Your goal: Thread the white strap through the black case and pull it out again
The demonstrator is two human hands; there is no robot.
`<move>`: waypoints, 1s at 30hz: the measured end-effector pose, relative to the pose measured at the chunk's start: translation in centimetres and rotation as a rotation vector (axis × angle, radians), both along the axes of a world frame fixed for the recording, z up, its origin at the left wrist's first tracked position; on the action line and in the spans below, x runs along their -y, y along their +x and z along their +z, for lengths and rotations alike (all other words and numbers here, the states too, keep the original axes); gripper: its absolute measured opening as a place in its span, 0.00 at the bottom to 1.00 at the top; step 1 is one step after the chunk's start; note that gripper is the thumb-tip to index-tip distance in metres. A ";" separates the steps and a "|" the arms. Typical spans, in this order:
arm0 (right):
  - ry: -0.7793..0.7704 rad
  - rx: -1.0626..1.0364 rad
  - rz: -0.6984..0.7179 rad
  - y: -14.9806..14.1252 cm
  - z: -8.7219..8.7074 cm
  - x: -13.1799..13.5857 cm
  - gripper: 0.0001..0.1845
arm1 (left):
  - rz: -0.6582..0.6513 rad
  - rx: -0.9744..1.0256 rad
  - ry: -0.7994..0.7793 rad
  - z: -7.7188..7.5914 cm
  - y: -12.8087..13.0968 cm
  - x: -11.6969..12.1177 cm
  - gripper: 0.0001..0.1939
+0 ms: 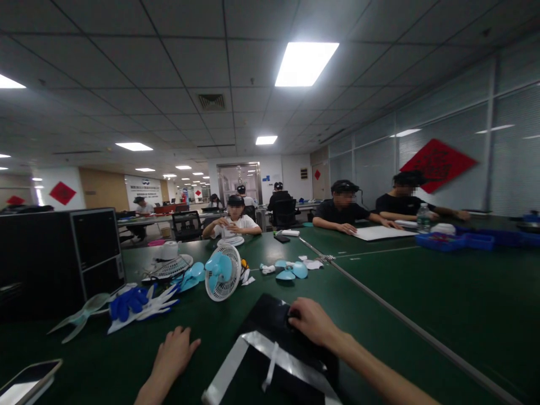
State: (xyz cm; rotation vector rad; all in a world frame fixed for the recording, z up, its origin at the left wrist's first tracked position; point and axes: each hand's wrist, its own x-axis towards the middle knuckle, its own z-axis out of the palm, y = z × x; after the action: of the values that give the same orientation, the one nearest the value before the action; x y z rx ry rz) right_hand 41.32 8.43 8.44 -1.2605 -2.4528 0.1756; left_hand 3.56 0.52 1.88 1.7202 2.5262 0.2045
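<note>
My left hand [175,350] lies palm down on the green table [371,315], fingers stretched out and holding nothing. In front of me is a flat black bag or sheet [264,315] with a shiny silver-white strip [291,364] across it and a thin white tie [272,365] on the strip. Over its upper right part, my right hand [312,322] is closed with curled fingers. A small dark rounded thing [292,316] shows at those fingertips; its kind is unclear. The bag's near end runs out of view.
Beyond my hands are a white fan head with light blue blades [223,272], loose blue blades [292,271] and blue-white gloves [141,306]. A black computer case [59,259] stands left, above a phone [31,379]. Blue trays [441,242] lie far right. Several people sit around.
</note>
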 end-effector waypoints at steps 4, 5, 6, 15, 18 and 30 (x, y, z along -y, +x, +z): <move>-0.014 -0.016 -0.231 7.2 0.3 -0.7 0.14 | -0.007 0.014 -0.005 0.2 0.1 0.2 0.29; -0.024 -0.010 -0.280 9.2 0.3 -0.8 0.14 | -0.011 0.012 -0.002 0.2 0.2 0.2 0.29; -0.041 0.001 -0.321 11.2 0.3 -0.8 0.14 | -0.015 0.010 -0.003 0.3 0.2 0.3 0.29; -0.209 -0.115 -0.556 22.7 -0.5 1.0 0.14 | 0.000 0.030 -0.044 0.2 -0.2 0.0 0.31; -0.212 -0.112 -0.582 23.3 -1.2 1.6 0.14 | -0.001 0.056 -0.066 0.1 -0.4 -0.2 0.31; -0.102 -0.159 -0.615 23.6 -2.5 6.1 0.21 | -0.013 0.080 -0.055 -1.1 -2.0 -0.8 0.33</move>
State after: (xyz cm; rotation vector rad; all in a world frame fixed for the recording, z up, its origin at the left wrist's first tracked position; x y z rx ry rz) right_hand 64.92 2.32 5.99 -1.8941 -1.8419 0.2218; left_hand 1.61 1.34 0.81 1.6732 2.4409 0.1970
